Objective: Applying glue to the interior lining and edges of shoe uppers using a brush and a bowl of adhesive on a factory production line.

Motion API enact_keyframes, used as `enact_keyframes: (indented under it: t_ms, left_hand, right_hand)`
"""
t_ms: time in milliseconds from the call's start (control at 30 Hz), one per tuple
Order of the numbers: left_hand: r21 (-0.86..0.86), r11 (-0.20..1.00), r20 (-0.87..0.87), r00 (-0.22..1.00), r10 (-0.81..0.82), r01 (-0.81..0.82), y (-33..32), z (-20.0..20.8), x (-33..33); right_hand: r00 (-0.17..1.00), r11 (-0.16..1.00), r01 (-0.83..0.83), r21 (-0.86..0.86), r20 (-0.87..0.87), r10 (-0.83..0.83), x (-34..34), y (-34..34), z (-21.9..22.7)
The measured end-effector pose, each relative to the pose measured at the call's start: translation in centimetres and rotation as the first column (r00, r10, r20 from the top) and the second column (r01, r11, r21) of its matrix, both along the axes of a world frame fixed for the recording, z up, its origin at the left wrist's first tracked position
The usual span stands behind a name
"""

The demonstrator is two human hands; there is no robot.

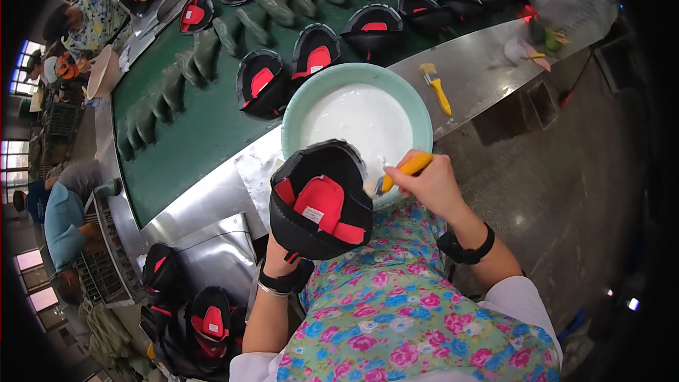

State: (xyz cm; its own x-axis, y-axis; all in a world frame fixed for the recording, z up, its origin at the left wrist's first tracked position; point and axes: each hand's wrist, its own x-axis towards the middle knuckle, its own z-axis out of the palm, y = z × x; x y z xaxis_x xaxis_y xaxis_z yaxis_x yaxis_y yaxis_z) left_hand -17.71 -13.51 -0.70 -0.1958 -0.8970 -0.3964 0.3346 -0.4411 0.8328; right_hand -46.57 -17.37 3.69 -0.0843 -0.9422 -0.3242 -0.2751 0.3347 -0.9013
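My left hand is closed around the underside of a black shoe upper with a red lining and a small white label inside. The upper faces me, its open rim turned up, just in front of a pale green basin. White liquid fills much of the basin. In my right hand is a paintbrush with a yellow handle, gripped low. Its bristles point at the right edge of the upper, above the basin's near rim; whether they touch is unclear.
Rows of dark green foot-shaped forms and black uppers lie on a green belt. Another yellow-handled brush rests on the metal ledge. More uppers are heaped at lower left. Co-workers are at the left.
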Motion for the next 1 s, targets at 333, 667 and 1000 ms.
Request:
enact_keyframes:
  t_ms: [333,667,1000]
  left_hand:
    - [0.072,0.994,-0.107,0.991,0.085,-0.078,-0.4,-0.6,1.7]
    - [0.072,0.995,-0.214,0.974,0.079,-0.065,1.3,-0.2,2.1]
    - [0.350,0.928,-0.639,0.757,0.137,0.127,0.7,-2.0,5.7]
  right_hand:
    - [0.956,0.982,-0.188,0.004,0.232,0.182,1.1,0.1,4.2]
    - [0.880,0.863,-0.465,-0.199,-0.208,0.426,1.9,-8.1,1.9]
    - [0.761,0.644,-0.557,-0.524,-0.012,0.649,6.6,-6.0,7.7]
